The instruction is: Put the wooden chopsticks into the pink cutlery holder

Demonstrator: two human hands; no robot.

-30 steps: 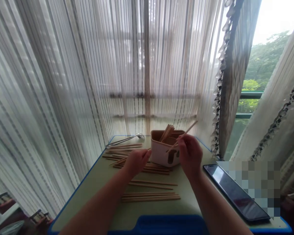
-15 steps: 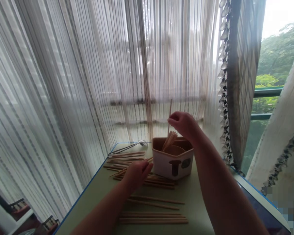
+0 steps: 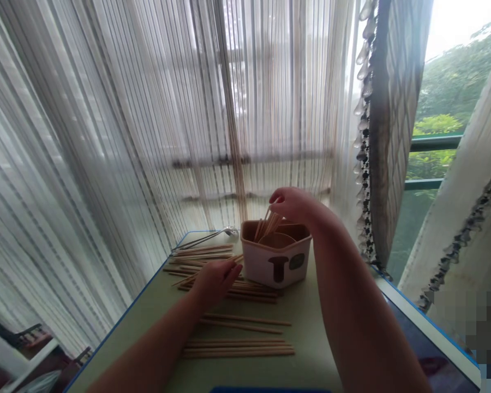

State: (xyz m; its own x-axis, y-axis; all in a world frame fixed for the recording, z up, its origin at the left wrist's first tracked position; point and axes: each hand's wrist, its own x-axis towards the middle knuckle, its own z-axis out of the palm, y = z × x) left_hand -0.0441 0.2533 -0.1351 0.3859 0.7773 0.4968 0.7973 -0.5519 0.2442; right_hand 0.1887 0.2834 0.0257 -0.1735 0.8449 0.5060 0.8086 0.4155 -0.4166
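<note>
My right hand (image 3: 292,204) is above a white holder (image 3: 272,265) with a brown rim. Its fingers are pinched at the top of a chopstick (image 3: 267,214) standing in the holder, beside a bunch of chopsticks (image 3: 273,224). A round inner rim shows inside the holder. To the left, my left hand (image 3: 216,277) is closed low over the table, with a slanting chopstick (image 3: 236,258) sticking out past its fingers. Under and around that hand lie several loose chopsticks (image 3: 251,296), partly hidden by it.
Metal tongs (image 3: 207,238) lie at the table's back left. Nearer me are a pair of chopsticks (image 3: 249,326) and a row of several more (image 3: 241,347). Sheer curtains (image 3: 188,109) hang right behind the blue-edged table (image 3: 311,338). A dark panel (image 3: 425,349) lies at the right.
My right hand has come down, lowering the upright chopstick into the holder beside the bunch. My left hand stays near the loose chopsticks. The whole view has shifted slightly.
</note>
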